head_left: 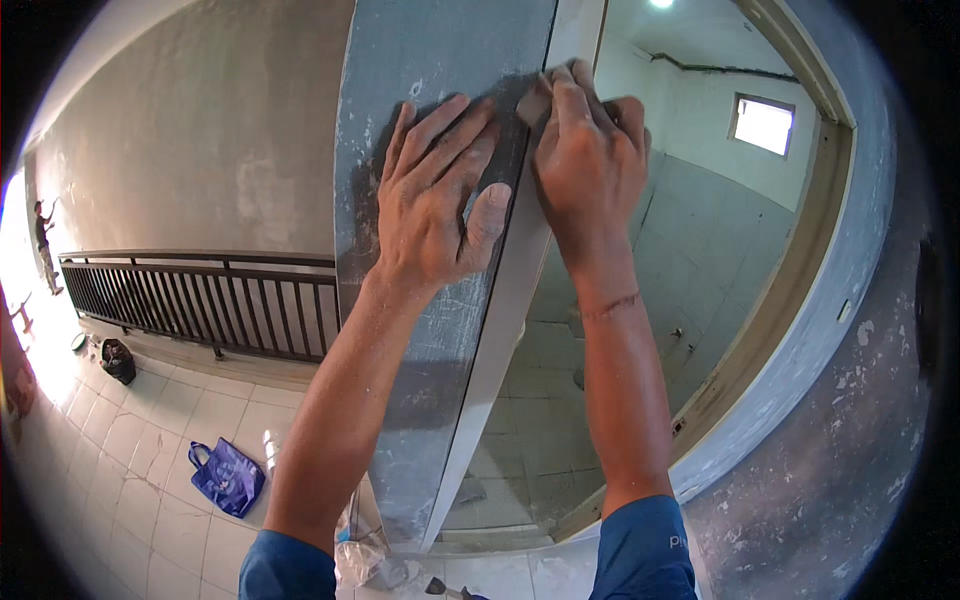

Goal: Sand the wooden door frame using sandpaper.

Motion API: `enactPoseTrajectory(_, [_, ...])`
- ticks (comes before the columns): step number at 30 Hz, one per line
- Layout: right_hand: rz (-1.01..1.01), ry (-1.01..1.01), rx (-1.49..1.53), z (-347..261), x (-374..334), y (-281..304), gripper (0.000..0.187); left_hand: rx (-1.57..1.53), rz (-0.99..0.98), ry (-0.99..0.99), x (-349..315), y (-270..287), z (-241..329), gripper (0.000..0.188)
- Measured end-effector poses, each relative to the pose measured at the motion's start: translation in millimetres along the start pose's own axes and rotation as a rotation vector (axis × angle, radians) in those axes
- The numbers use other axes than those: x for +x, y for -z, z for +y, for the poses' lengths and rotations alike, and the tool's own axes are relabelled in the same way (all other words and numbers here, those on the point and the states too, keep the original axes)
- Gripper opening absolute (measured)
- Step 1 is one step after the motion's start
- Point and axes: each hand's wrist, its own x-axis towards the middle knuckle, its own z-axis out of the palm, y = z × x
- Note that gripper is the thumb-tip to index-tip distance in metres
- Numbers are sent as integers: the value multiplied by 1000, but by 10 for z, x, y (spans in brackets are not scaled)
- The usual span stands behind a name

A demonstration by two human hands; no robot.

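My left hand lies flat with its fingers spread on the narrow grey wall beside the doorway. Dust whitens its thumb and fingertips. To its right, my right hand is closed on a small brownish-grey piece of sandpaper. One corner of the sandpaper shows past the fingers and rests where the wall meets the pale door frame; the rest is hidden in the grip. A dark line runs down the joint between wall and frame.
Through the doorway lies a tiled room with a small window. At left are a black railing, a blue bag and a black sack on the tiled floor. A person stands far left. A scraper lies below.
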Motion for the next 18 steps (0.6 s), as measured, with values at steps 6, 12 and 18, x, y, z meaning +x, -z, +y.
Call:
enactPoseTrajectory(6, [-35, -58, 24, -54, -43, 6, 21, -9, -13, -2, -9, 32, 10, 55])
enactPoseTrajectory(12, [34, -73, 53, -63, -26, -58, 22, -9, -7, 16, -6, 13, 14, 55])
enactPoseTrajectory(18, [-14, -84, -5, -134, -50, 36, 21, -6, -30, 37, -16, 40, 43, 54])
